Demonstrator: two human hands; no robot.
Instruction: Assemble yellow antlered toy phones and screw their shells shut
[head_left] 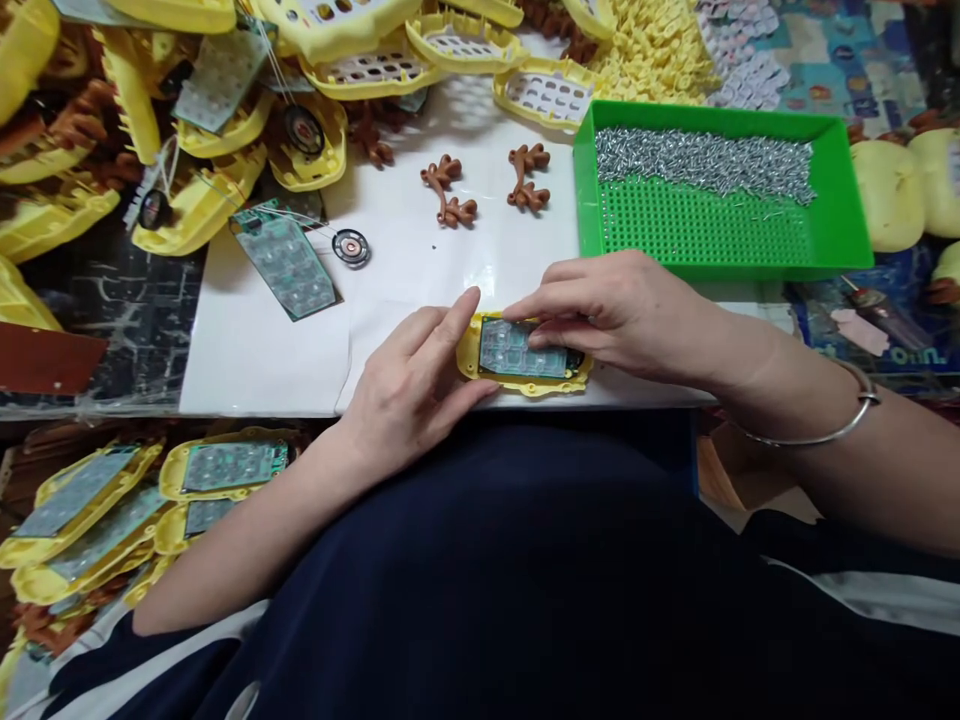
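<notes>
A yellow plastic shell half [531,386] lies on the white work surface in front of me, with a green circuit board [517,350] under a clear keypad seated inside it. My left hand [412,375] grips the shell's left end, thumb along the near edge and fingers at the far side. From the right, my right hand [607,310] is closed over the board, its thumb and fingertips on the board and its far edge. Those fingers hide the shell's upper right part. Beyond the hands lie two brown antler-shaped pieces [448,190] [529,178].
A green tray [720,262] of small screws stands at the far right. Another circuit board [285,262] with a wired speaker [351,248] lies left. Yellow shells [202,200] pile up at the back left. Shells with boards [225,465] sit lower left, below the table edge.
</notes>
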